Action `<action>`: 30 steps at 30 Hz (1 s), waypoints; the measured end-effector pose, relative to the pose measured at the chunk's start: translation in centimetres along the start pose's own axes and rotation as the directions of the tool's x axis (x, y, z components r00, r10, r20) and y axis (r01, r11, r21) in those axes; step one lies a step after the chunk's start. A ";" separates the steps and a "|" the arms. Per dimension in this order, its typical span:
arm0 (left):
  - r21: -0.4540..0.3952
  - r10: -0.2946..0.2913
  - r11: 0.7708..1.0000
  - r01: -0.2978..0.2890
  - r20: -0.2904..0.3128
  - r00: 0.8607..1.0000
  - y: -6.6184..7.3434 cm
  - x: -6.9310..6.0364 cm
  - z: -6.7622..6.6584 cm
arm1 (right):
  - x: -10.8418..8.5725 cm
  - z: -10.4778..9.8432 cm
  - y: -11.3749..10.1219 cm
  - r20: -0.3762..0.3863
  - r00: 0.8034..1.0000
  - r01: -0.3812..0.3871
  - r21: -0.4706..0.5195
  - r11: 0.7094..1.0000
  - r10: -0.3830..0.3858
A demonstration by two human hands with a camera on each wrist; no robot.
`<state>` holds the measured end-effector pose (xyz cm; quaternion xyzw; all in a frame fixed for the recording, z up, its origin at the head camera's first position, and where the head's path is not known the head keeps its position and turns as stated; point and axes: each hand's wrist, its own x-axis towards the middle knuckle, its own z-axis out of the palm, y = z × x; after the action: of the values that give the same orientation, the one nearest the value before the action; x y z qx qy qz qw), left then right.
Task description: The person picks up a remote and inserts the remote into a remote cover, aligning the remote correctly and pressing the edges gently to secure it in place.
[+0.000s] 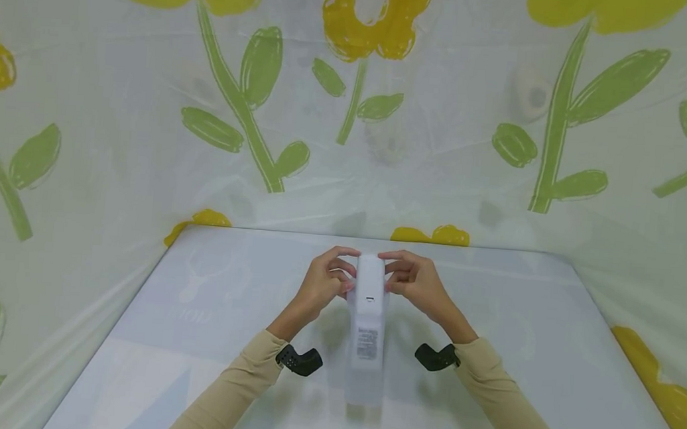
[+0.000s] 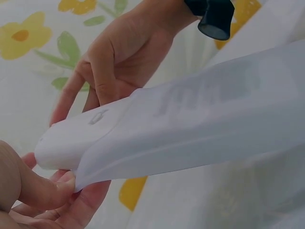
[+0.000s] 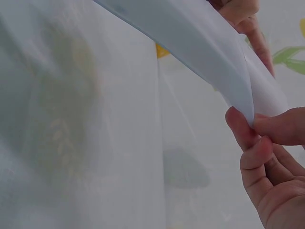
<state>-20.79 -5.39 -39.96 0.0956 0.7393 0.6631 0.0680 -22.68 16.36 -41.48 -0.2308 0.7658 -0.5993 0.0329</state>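
Note:
A long white device with a small port slot and a printed label stands out at its far end from a translucent plastic sleeve. My left hand is at its left side; thumb and finger pinch the sleeve's open edge, seen close in the left wrist view on the sleeve. On the other side my right hand pinches the opposite edge of the sleeve between thumb and index finger. Fingers of both hands reach to the device's exposed end. What kind of device it is cannot be told.
Below the hands is a pale, glossy table. A white curtain printed with yellow flowers and green leaves hangs behind it and along both sides. Dark wrist-worn mounts sit at both sleeve cuffs.

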 end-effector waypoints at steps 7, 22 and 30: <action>-0.005 0.033 0.999 -0.033 -0.006 0.999 1.4 -0.9 0.1 | 0.1 0.0 0.0 -0.004 1.000 0.026 0.010 1.000 -0.026; 0.003 0.038 0.999 -0.038 0.002 0.999 1.7 -0.8 0.0 | 0.2 0.0 -0.3 -0.009 1.000 0.011 -0.009 1.000 -0.011; -0.004 0.036 0.999 -0.036 -0.004 0.999 1.6 -0.9 -0.1 | 0.2 0.1 -0.5 -0.014 1.000 0.013 -0.019 1.000 -0.013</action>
<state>-19.86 -5.52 -38.35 0.1078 0.7363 0.6658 0.0548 -22.70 16.08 -40.99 -0.2320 0.7702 -0.5938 0.0214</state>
